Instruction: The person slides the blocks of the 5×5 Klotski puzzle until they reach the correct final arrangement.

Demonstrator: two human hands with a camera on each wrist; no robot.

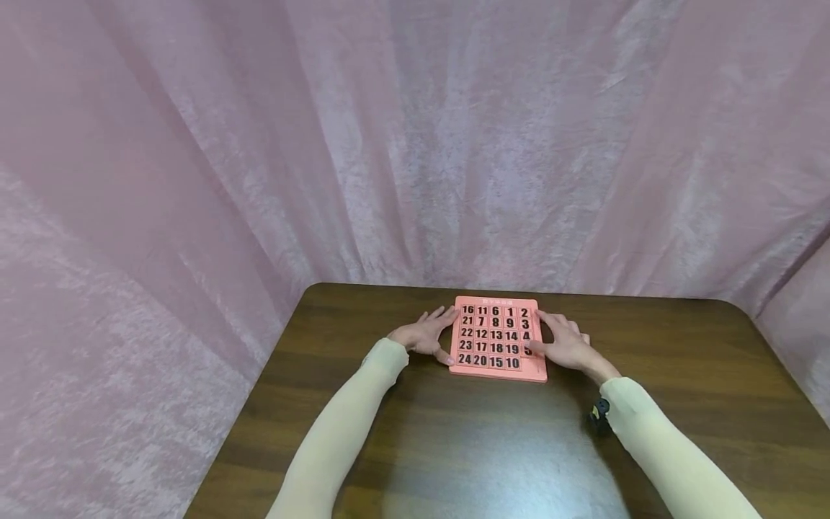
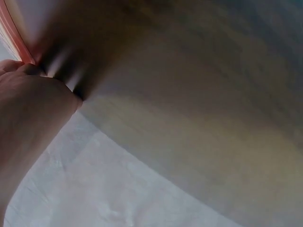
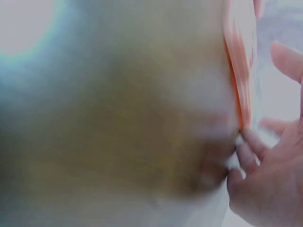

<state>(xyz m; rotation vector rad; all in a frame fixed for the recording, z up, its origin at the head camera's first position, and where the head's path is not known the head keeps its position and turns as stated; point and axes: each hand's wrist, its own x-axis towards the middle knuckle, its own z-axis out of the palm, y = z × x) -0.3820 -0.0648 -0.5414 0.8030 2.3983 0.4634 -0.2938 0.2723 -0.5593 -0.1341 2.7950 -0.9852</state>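
A pink sliding number puzzle (image 1: pixel 498 373) lies flat on the table, its black-numbered tiles in a square grid and a blank slot at the lower right. On its left side rests my left hand (image 1: pixel 426 335), fingers spread along the frame and thumb at the lower left corner. The thumb of my right hand (image 1: pixel 565 346) lies over the tile marked 5, partly covering it, while the other fingers stretch along the right edge. In the right wrist view, several fingertips touch the table beside the puzzle's side (image 3: pixel 241 80). Only a corner of the puzzle (image 2: pixel 18 40) shows in the left wrist view.
The brown wooden table (image 1: pixel 480 425) extends to both sides of the puzzle and towards me. Pink velvet curtain (image 1: pixel 454 144) hangs close behind the table and along its left side. A small black device (image 1: pixel 600 411) sits at the right wrist.
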